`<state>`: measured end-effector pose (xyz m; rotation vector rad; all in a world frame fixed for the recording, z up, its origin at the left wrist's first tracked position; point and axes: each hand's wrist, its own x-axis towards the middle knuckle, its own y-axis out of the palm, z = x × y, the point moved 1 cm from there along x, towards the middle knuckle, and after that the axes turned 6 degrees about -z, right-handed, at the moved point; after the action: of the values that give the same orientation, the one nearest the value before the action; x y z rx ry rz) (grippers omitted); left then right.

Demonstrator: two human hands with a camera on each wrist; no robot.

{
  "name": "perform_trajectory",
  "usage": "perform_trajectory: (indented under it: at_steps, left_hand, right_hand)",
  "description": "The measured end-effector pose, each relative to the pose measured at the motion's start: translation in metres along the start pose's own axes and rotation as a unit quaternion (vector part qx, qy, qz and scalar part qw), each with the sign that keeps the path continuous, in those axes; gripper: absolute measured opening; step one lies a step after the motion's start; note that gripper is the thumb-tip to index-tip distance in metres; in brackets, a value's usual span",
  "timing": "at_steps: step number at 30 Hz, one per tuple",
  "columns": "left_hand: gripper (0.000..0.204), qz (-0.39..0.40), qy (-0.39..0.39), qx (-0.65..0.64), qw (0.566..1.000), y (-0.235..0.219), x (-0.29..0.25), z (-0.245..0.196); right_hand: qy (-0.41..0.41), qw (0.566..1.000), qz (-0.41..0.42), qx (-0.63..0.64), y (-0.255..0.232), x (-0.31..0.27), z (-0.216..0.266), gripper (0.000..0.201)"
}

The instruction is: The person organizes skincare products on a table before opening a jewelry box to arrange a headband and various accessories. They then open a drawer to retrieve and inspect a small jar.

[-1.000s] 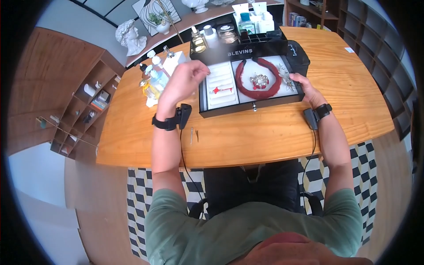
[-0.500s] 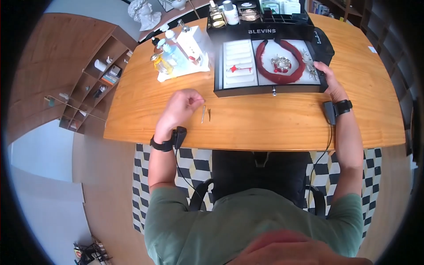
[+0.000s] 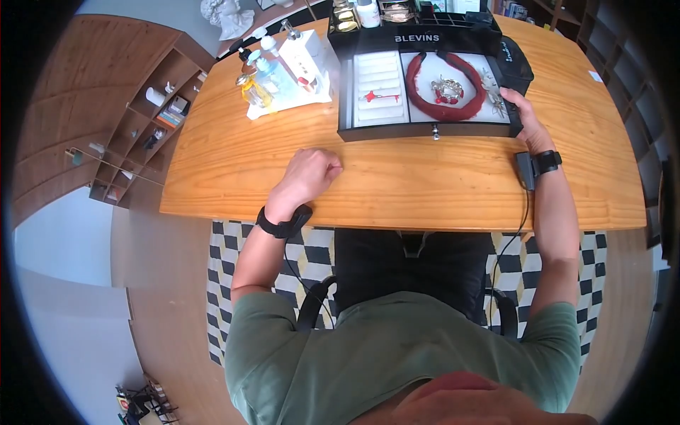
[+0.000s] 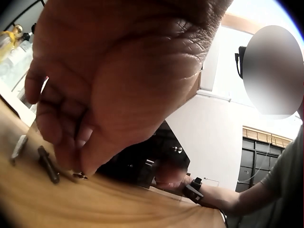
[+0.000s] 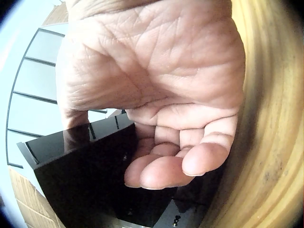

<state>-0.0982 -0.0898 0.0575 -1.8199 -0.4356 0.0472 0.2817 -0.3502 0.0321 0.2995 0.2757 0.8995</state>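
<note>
My left hand [image 3: 312, 174] is low over the table, left of the jewellery box's pulled-out black drawer [image 3: 389, 133]. Its thumb and forefinger pinch a small shiny metal piece [image 4: 80, 176], mostly hidden by the fingertips, close to the wood. Just beside them in the left wrist view lie a slim silver piece [image 4: 19, 149] and a dark clip-like piece [image 4: 48, 165]. At the drawer's front right corner, my right hand [image 3: 528, 122] grips the side, thumb over the rim and fingers curled outside. A red key-shaped ornament [image 3: 382, 96] rests across the white ring rolls [image 3: 377, 69].
Inside the drawer's right section are a dark red headband [image 3: 473, 79], a silver ornament with red beads [image 3: 448, 91] and a silver leafy piece [image 3: 494, 93]. Several bottles [image 3: 273, 74] stand on a white tray [image 3: 290, 105] to the left. A black case [image 3: 516, 65] sits right of the box.
My left hand has come away from the drawer's ring section, down toward the table's front, and now covers the two slim pieces there. My right hand keeps its hold; the head view has shifted.
</note>
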Motion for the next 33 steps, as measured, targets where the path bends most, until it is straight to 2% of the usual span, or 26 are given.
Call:
perform_trajectory:
  at_steps: [5,7,8,10,11,14,16,18,20,24,28,33]
  left_hand:
    - [0.007,0.005,0.022,-0.002,1.0,-0.006,0.001,0.001]
    - [0.007,0.027,-0.032,-0.043,0.998,-0.02,0.005,-0.007]
    - [0.007,0.025,-0.028,-0.041,0.998,-0.024,0.008,-0.004]
    - [0.009,-0.077,-0.013,-0.08,0.994,-0.036,0.017,0.001]
    - [0.009,-0.078,-0.009,-0.079,0.994,-0.041,0.024,0.002]
    - [0.012,-0.129,-0.001,-0.137,0.982,-0.072,0.05,-0.014]
    - [0.01,-0.142,0.055,-0.163,0.975,-0.085,0.071,-0.028]
    - [0.012,-0.121,0.069,-0.159,0.977,-0.087,0.095,-0.033]
    - [0.017,-0.061,0.134,-0.123,0.981,-0.085,0.114,-0.036]
    - [0.028,0.023,0.165,-0.064,0.984,-0.088,0.132,-0.047]
    - [0.03,0.055,0.231,-0.033,0.971,-0.077,0.14,-0.039]
    - [0.028,0.075,0.207,-0.028,0.975,-0.074,0.139,-0.039]
  right_hand:
    - [0.004,1.0,0.028,0.002,-0.006,0.004,-0.003,0.048]
    - [0.002,1.0,0.016,0.0,-0.009,0.007,-0.005,0.048]
    - [-0.003,1.0,0.014,0.001,-0.012,0.009,-0.005,0.048]
    - [0.01,1.0,0.007,0.006,-0.006,0.005,-0.004,0.047]
    - [0.015,0.999,0.028,0.009,-0.003,0.002,-0.001,0.046]
    - [0.015,1.0,0.01,0.016,-0.002,0.001,-0.003,0.046]
    - [0.018,1.0,-0.001,0.014,-0.001,-0.001,-0.001,0.045]
    - [0.01,1.0,0.016,0.013,-0.003,0.002,-0.003,0.045]
    - [0.001,1.0,0.019,0.003,-0.006,0.004,-0.004,0.046]
    - [-0.01,1.0,0.007,-0.013,0.002,-0.004,0.002,0.048]
    - [-0.002,1.0,0.003,-0.015,0.003,-0.003,0.001,0.046]
    - [-0.01,1.0,-0.002,-0.023,0.002,-0.003,0.001,0.046]
